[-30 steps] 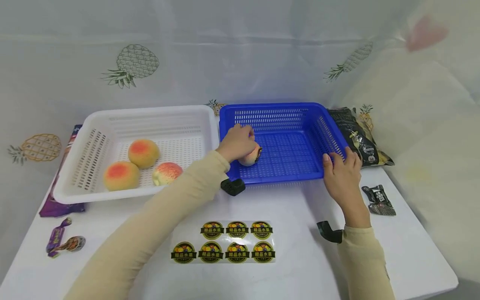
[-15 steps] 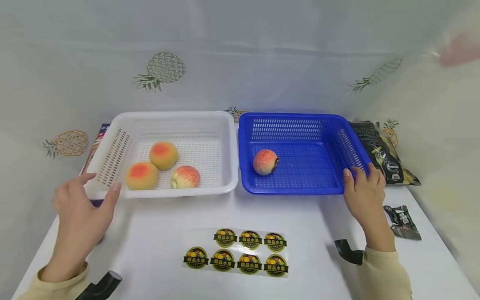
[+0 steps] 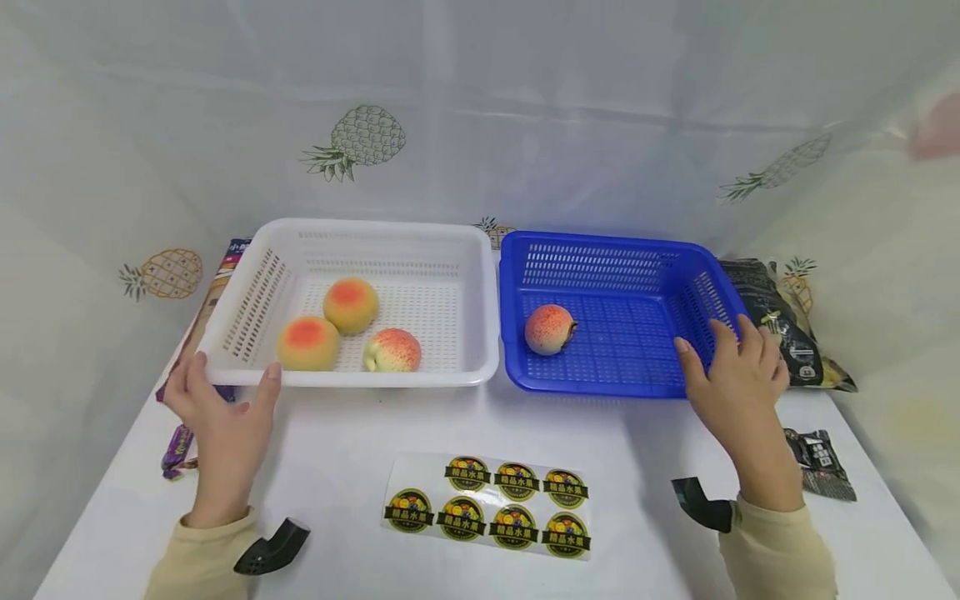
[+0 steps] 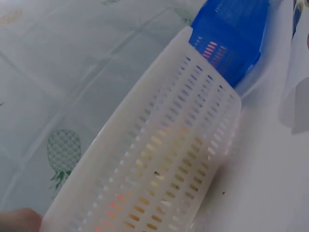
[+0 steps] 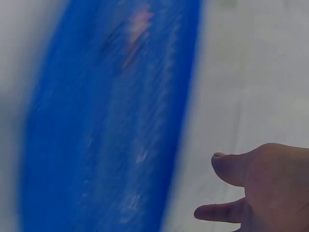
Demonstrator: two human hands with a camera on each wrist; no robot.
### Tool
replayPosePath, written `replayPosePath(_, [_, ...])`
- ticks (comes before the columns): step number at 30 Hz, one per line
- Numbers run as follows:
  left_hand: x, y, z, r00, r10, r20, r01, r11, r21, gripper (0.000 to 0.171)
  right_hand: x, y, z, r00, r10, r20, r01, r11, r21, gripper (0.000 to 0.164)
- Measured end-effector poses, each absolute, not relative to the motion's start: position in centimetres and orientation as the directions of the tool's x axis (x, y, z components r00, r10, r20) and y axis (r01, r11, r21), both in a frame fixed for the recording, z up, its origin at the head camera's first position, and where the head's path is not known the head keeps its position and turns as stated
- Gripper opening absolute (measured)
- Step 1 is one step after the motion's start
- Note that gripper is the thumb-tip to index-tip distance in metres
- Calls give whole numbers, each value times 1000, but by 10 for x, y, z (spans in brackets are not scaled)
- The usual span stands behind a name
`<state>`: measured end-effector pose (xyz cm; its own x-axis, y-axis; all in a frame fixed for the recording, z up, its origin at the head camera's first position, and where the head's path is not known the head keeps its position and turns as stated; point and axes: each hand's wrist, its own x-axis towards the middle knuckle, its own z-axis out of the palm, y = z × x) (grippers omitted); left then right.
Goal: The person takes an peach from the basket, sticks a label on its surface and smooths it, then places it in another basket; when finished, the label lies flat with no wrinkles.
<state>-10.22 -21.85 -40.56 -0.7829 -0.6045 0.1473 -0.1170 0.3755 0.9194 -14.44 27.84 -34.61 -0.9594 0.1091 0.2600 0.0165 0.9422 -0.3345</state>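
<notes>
1. Peaches (image 3: 308, 343) are sitting in the white basket (image 3: 375, 380): two yellow ones with red tops are lying side by side toward its left, and a speckled peach (image 3: 393, 350) is lying near its front.
2. The blue basket (image 3: 622, 333) is standing just to the right of the white basket, and a round red fruit (image 3: 549, 330) is lying in it, on the side nearest the white basket.
3. The left hand (image 3: 225, 433) is resting at the front left corner of the white basket, with the thumb pointing to its front rim. We cannot tell if this hand is really gripping it.
4. The right hand (image 3: 742, 392) is hovering well to the right of the white basket, by the blue basket's front right corner. Its fingers are spreading loosely and holding nothing.
5. A sticker sheet (image 3: 513, 527) is lying in front of the white basket, a bit to its right.
6. A purple candy (image 3: 178, 446) is lying in front of the white basket's left corner.
7. A black snack bag (image 3: 798, 354) and a small black packet (image 3: 823, 462) are lying far right of the white basket, with the packet nearer the front.
</notes>
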Motion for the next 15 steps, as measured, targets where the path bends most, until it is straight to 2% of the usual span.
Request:
replayPosePath(4, [-99, -215, -405, -778, -613, 138, -114, 354, 928, 80, -149, 215, -323, -920, -74, 385, -204, 930, -307, 56])
replayPosePath(7, [-98, -206, -404, -775, -620, 122, -117, 330, 937, 83, -152, 163, -312, -884, -230, 406, -354, 898, -261, 54])
replayPosePath(11, [-98, -193, -405, -767, -633, 104, -121, 303, 945, 87, -156, 97, -314, -830, -412, 376, -512, 830, -220, 49])
replayPosePath(15, [-96, -187, -409, -750, -644, 149, -89, 322, 943, 89, -163, 40, -326, -812, -521, 264, -581, 765, -277, 42])
